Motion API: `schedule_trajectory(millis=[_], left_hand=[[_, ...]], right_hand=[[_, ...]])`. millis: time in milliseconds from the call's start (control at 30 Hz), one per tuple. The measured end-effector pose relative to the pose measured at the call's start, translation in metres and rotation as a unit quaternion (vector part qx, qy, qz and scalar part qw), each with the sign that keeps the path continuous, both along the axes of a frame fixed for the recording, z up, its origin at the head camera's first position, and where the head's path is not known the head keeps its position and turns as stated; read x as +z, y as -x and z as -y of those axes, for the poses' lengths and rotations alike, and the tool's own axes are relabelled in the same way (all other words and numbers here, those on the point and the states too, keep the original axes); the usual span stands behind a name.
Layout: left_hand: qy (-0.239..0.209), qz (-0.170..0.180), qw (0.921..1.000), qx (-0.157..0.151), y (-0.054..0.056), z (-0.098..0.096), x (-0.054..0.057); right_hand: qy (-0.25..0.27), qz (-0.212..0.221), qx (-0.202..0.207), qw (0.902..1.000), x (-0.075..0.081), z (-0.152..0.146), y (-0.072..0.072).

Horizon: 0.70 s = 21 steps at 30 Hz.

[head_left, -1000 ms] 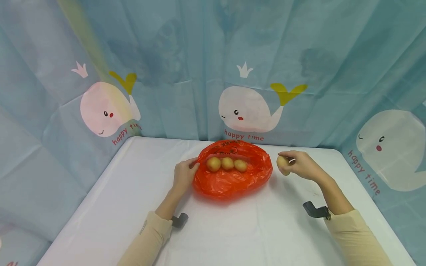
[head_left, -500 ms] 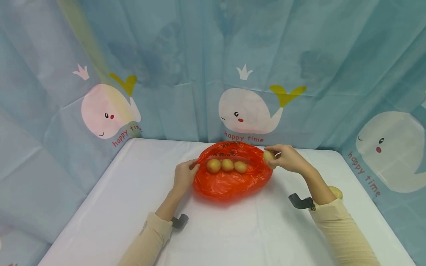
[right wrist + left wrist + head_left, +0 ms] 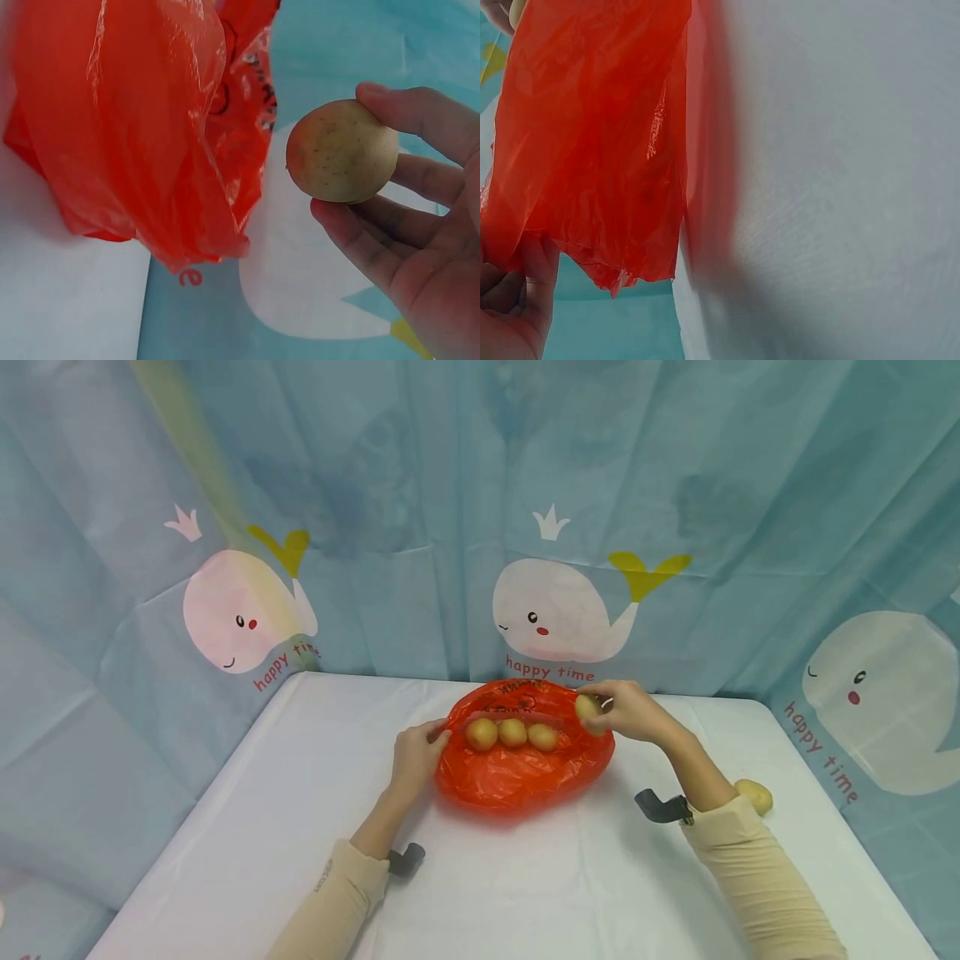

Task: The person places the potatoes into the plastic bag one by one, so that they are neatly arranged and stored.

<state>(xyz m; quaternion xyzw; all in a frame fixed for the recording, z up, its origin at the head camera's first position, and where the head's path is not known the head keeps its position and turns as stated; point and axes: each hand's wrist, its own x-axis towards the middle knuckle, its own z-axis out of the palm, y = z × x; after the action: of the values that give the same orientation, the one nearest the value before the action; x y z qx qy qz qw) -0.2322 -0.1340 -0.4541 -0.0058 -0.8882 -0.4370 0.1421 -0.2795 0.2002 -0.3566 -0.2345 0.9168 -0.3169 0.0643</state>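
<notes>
The right hand (image 3: 634, 711) grips a potato (image 3: 339, 154), apparently mid-bagging and needing release inside the red plastic bag (image 3: 513, 778) the left hand (image 3: 415, 758) pinches.

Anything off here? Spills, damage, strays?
No spill or obvious damage visible. Only mild oddity: a lone potato on the white table, just past the right sleeve in the head view, well apart from the three potatoes lined up in the red bag.
</notes>
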Motion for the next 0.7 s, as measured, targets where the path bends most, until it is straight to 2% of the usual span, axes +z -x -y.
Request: schedule_trajectory(millis=[267, 700], left_hand=[[0.000, 0.002, 1.0000, 0.000, 0.000, 0.000, 0.001], [-0.007, -0.001, 1.0000, -0.004, 0.000, -0.005, -0.001]], right_hand=[[-0.001, -0.015, 0.010, 0.9998, -0.002, 0.012, 0.001], [-0.018, -0.008, 0.037, 0.9991, -0.014, 0.036, 0.002]])
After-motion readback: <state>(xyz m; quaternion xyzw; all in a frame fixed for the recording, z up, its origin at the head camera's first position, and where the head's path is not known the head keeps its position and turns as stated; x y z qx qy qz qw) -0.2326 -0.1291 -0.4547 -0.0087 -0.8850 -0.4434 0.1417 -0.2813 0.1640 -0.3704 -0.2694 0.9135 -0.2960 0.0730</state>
